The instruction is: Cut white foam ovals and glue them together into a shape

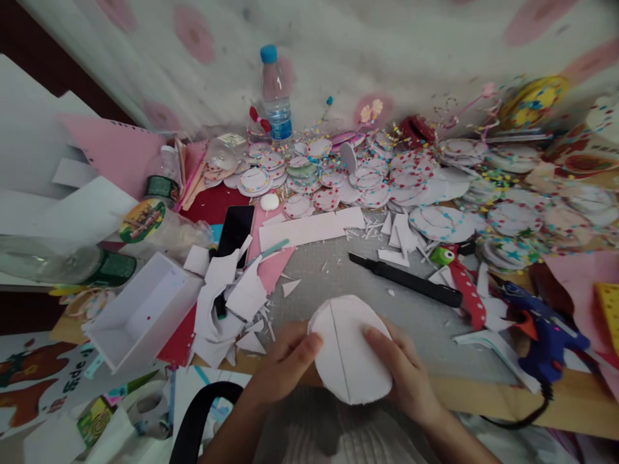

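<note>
Both hands hold a white foam-board disc with a dark line drawn across its face and slightly rough edges. My left hand pinches its left rim, thumb on top. On the right side, my right hand grips it with the thumb lying on the face and the fingers hidden underneath. The disc is above the near edge of a grey cutting mat. Beyond it on the mat lies a black utility knife, blade pointing left. White offcuts are scattered left of the disc.
A blue glue gun with its cord lies at the right. Many decorated round pieces are piled along the back, before a water bottle. At left are a white open box, a phone and plastic bottles.
</note>
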{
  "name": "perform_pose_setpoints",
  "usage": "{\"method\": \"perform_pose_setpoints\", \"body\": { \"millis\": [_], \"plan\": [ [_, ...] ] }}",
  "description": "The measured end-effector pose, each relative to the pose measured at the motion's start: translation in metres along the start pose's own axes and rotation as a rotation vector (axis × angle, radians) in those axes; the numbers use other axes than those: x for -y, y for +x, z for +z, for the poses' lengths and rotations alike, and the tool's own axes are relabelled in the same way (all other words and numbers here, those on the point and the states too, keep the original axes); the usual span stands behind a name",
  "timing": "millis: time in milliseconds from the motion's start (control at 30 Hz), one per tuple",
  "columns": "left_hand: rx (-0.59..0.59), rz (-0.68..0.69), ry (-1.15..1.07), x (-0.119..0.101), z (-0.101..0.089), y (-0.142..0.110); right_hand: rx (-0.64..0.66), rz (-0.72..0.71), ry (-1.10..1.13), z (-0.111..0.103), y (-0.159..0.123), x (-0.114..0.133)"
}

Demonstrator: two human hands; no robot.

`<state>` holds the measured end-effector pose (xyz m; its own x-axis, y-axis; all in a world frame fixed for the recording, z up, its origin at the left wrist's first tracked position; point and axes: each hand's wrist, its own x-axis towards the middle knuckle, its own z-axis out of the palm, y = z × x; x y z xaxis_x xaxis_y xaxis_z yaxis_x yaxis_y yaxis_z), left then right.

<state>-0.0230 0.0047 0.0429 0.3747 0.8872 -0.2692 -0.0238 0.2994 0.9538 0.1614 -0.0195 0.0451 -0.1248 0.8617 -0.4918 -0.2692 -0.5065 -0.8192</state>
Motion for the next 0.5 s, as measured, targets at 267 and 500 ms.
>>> {"method": "perform_pose_setpoints", "body": {
  "millis": [267,500],
  "plan": [
    [-0.008,-0.13,-0.032,-0.01,0.011,0.013,-0.083,-0.274,-0.271,0.003,0.005,0.008],
    [0.071,-0.065,-0.267,-0.002,0.029,0.012,-0.089,-0.842,-0.749,0.003,0.01,0.011]
  ]
}}
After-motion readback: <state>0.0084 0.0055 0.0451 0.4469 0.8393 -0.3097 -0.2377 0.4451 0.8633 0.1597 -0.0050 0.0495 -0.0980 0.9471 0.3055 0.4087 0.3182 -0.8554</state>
